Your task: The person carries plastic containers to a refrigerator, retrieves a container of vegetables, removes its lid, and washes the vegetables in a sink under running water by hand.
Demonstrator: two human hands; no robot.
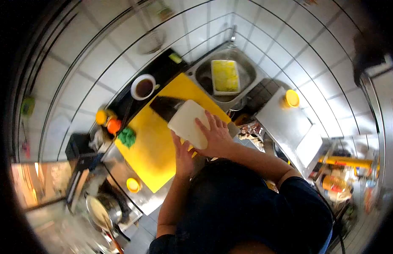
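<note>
Between my hands is a white rectangular container (188, 122) with smooth sides and rounded corners, tilted over the yellow cutting board (152, 158). I cannot see inside it. My right hand (217, 137) grips its right side with spread fingers. Against its lower left edge are the fingers of my left hand (184, 158). Just beyond the container lies a dark, flat, pointed shape (166, 107) on the board; its kind is unclear. A crumpled green cloth (127, 137) sits at the board's left edge.
In the metal sink (252, 78) stands a white tray (225, 76) with yellow contents. A cup (143, 87) of dark liquid is behind the board. A yellow-lidded tub (291, 98) rests on the right counter, a small yellow tub (133, 185) at left. A pot (97, 210) stands lower left.
</note>
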